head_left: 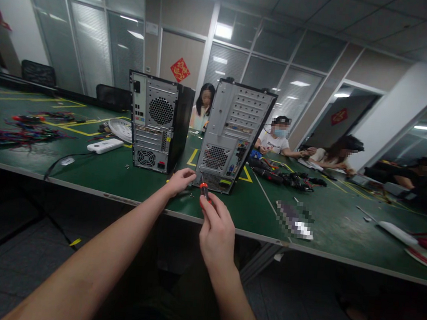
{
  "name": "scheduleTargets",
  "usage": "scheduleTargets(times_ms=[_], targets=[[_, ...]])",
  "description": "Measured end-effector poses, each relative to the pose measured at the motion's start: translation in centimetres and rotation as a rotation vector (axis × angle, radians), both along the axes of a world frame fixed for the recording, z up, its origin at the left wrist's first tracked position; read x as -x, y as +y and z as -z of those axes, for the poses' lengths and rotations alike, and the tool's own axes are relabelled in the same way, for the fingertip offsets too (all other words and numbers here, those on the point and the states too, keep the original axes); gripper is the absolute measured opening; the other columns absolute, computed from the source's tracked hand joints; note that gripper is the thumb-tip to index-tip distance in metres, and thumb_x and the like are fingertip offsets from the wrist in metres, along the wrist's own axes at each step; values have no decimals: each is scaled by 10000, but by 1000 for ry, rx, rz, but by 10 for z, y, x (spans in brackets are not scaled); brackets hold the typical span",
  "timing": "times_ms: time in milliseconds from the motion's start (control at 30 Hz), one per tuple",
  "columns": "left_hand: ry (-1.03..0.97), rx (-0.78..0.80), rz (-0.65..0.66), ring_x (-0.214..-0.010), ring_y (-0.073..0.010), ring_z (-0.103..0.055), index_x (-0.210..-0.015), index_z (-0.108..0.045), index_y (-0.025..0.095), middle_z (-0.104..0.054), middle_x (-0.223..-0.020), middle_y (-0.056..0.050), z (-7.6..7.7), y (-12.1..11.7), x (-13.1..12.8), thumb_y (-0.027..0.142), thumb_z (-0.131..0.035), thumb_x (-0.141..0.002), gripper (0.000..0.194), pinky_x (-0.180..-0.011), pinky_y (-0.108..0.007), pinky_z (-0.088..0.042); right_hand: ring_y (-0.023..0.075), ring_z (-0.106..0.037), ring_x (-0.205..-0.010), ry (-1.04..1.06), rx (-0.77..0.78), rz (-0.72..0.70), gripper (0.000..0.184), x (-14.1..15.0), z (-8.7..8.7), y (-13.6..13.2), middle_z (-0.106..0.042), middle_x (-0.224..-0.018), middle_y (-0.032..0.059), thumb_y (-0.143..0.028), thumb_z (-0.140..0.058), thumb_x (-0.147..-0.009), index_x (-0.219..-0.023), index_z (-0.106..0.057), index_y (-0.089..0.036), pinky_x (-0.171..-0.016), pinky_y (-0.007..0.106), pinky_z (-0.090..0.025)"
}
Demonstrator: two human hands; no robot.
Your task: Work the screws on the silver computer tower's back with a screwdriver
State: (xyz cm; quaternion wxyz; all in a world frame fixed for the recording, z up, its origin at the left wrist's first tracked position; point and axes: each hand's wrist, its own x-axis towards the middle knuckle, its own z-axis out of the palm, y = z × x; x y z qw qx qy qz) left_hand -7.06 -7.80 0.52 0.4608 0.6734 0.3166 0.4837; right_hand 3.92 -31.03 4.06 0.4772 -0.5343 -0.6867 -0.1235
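Observation:
My right hand (219,226) grips a screwdriver (204,189) with a red and black handle. Its shaft points up at the lower back of a grey computer case (223,113), which stands upright on the table with its rear side towards me. My left hand (181,182) is at the lower left edge of that case, thumb and fingers drawn together; whatever may be between them is too small to make out. To the left stands a second computer case (152,124), black-sided, its rear also facing me. A few small screws (192,195) lie on the table near my hands.
The green table (84,172) has yellow tape markings. Bundles of coloured cables (23,134), a white power strip (105,146) and a white dish (121,129) lie left. Black cables (290,179) and a blurred-out object (294,219) lie right. Several people sit across and along the table.

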Motion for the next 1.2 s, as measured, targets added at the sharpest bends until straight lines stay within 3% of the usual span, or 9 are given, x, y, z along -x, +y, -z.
scheduleTargets(times_ms=[233, 500, 733, 900, 1033, 1200], targets=[[5, -6, -6, -785, -179, -594, -889, -675, 187, -676, -823, -28, 0, 0, 0, 508, -731, -757, 352, -713, -293, -481, 252, -665, -1184, 80, 5, 6, 336, 3, 0, 0, -680, -1296, 140, -117, -536, -988, -1277, -691, -193, -1027, 411, -565], [-3, 5, -3, -814, -189, -615, -891, -677, 186, -694, -844, -33, -1, -2, 0, 503, -742, -754, 352, -722, -296, -494, 195, -707, -845, 195, -4, -9, 157, 4, -1, 2, -707, -1050, 94, -246, -640, -982, -1124, -683, -196, -751, 299, -615], [-2, 7, -5, -825, -193, -624, -926, -690, 178, -704, -868, -44, 0, 0, 0, 484, -736, -768, 347, -723, -297, -497, 246, -676, -1153, 56, -7, 20, 365, 1, -2, 0, -677, -1293, 134, -111, -499, -997, -1278, -709, -211, -991, 392, -579], [2, -1, -4, -803, -184, -612, -922, -694, 174, -704, -872, -45, 1, 2, 0, 486, -730, -773, 347, -730, -302, -497, 257, -646, -1182, -29, 14, 5, 474, 1, -3, -1, -662, -1363, 117, -36, -433, -975, -1301, -709, -242, -1017, 450, -562], [6, -6, -6, -815, -184, -616, -925, -695, 175, -707, -884, -46, 1, 1, 0, 472, -726, -781, 331, -745, -303, -499, 250, -661, -1183, 70, 9, -2, 356, 3, -2, 0, -675, -1308, 134, -98, -531, -978, -1275, -697, -203, -1032, 414, -559], [-2, -4, -3, -805, -182, -611, -916, -690, 174, -696, -856, -38, 2, 2, 0, 475, -735, -775, 336, -749, -306, -500, 206, -706, -902, 184, 12, -10, 184, 4, 1, 2, -704, -1085, 99, -207, -671, -958, -1140, -688, -183, -807, 316, -609]])
